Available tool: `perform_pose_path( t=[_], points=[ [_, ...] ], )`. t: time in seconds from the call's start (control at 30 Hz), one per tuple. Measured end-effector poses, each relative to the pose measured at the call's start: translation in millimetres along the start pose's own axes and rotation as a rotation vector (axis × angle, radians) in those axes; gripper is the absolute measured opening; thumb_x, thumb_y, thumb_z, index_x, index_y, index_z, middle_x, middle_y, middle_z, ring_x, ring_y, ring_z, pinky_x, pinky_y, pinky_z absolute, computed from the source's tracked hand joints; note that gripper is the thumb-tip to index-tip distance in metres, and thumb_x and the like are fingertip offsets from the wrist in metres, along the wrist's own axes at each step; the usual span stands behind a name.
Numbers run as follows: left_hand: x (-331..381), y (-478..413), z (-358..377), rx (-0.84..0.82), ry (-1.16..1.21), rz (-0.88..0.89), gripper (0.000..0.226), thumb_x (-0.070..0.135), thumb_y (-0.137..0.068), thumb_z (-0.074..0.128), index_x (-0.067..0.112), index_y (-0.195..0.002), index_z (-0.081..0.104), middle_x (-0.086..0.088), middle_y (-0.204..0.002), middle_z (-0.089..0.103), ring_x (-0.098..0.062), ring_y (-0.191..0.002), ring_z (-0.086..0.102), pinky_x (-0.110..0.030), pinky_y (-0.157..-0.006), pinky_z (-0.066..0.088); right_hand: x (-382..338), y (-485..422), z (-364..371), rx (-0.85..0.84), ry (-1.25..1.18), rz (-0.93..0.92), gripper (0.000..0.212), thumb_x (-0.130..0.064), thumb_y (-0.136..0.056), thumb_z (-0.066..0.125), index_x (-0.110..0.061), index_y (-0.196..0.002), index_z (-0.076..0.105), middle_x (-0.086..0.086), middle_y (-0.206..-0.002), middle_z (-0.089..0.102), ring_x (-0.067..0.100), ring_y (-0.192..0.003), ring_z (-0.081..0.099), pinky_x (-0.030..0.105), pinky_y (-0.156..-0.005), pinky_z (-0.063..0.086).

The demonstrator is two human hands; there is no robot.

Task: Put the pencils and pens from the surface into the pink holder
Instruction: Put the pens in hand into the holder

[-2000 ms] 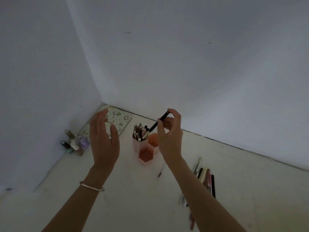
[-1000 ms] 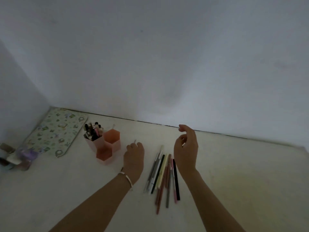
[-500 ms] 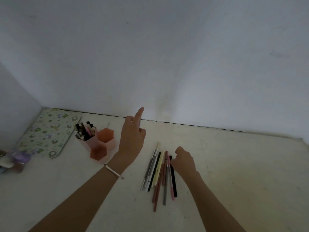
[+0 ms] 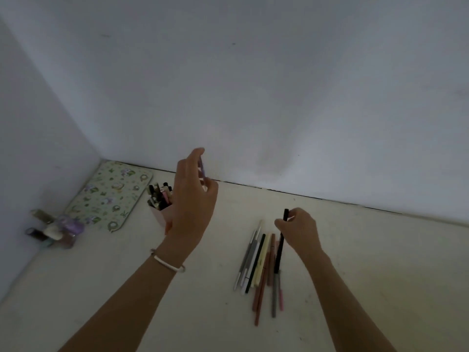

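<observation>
The pink holder [image 4: 160, 217] stands left of centre, mostly hidden behind my left hand [image 4: 191, 199], with several pens sticking out of its top. My left hand is raised and pinches a thin lilac pen [image 4: 202, 166] between thumb and fingers. A row of several pens and pencils [image 4: 261, 262] lies on the pale surface to the right. My right hand [image 4: 299, 229] grips a black pen [image 4: 280, 247] at its upper end, lifting that end while the lower end rests among the others.
A floral patterned pad [image 4: 111, 196] lies in the back left corner. A few small bottles [image 4: 54, 228] stand by the left wall. White walls close off the back and left sides.
My right hand has closed on the black pen and tilted its top end up. My left hand has risen further with the lilac pen, now in front of the holder.
</observation>
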State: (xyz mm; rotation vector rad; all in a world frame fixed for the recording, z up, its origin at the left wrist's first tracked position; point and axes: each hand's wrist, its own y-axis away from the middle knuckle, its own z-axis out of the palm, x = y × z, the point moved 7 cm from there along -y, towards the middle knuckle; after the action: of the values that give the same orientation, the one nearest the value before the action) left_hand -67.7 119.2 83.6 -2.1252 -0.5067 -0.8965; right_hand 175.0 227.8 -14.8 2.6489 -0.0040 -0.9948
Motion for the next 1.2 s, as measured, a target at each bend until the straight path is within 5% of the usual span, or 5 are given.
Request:
perform_pose_path(
  t=[0.4, 0.67, 0.9, 1.0, 1.2],
  points=[
    [-60, -1, -6, -0.212, -0.820, 0.029, 0.031, 0.015, -0.086, 0.061, 0.016, -0.118, 0.061, -0.005, -0.113, 0.063, -0.026, -0.111, 0.055, -0.045, -0.106, 0.031, -99, 23, 1, 0.090, -0.606, -0.206, 0.039, -0.008, -0.084, 0.062, -0.024, -0.117, 0.050, 0.006, -0.087, 0.068, 0.008, -0.059, 0.056, 0.012, -0.048, 0.042],
    [-40, -28, -76, 0.064, -0.544, 0.067, 0.049, 0.003, -0.075, 0.059, 0.014, -0.123, 0.060, -0.007, -0.127, 0.058, -0.029, -0.120, 0.051, -0.041, -0.100, 0.036, -161, 32, 58, 0.141, -0.580, -0.514, 0.038, -0.006, -0.090, 0.060, -0.029, -0.115, 0.044, -0.005, -0.089, 0.066, 0.004, -0.079, 0.065, 0.015, -0.070, 0.053],
    [-36, -22, -103, 0.045, -0.330, 0.068, 0.046, -0.007, -0.077, 0.059, 0.005, -0.121, 0.060, -0.011, -0.118, 0.061, -0.027, -0.110, 0.056, -0.039, -0.093, 0.046, -161, 30, 137, -0.088, -0.191, -0.589, 0.032, -0.010, -0.094, 0.052, -0.026, -0.121, 0.045, 0.003, -0.094, 0.064, 0.019, -0.085, 0.062, 0.040, -0.080, 0.054],
    [-27, -12, -93, 0.024, -0.265, 0.078, 0.043, -0.006, -0.080, 0.056, 0.007, -0.120, 0.060, -0.008, -0.114, 0.060, -0.023, -0.103, 0.058, -0.031, -0.087, 0.050, -159, 32, 127, -0.024, -0.152, -0.652, 0.048, -0.003, -0.092, 0.049, -0.025, -0.136, 0.045, 0.002, -0.110, 0.062, 0.015, -0.091, 0.060, 0.029, -0.084, 0.052],
    [-17, 43, 23, -0.459, -0.209, -0.128, 0.022, 0.012, -0.088, 0.056, 0.021, -0.107, 0.062, 0.007, -0.099, 0.065, -0.006, -0.085, 0.061, -0.015, -0.076, 0.043, -142, 5, 33, 0.213, -0.321, -0.508, 0.049, 0.001, -0.086, 0.043, -0.027, -0.126, 0.048, -0.004, -0.095, 0.065, 0.007, -0.061, 0.056, 0.023, -0.062, 0.048]
  ],
)
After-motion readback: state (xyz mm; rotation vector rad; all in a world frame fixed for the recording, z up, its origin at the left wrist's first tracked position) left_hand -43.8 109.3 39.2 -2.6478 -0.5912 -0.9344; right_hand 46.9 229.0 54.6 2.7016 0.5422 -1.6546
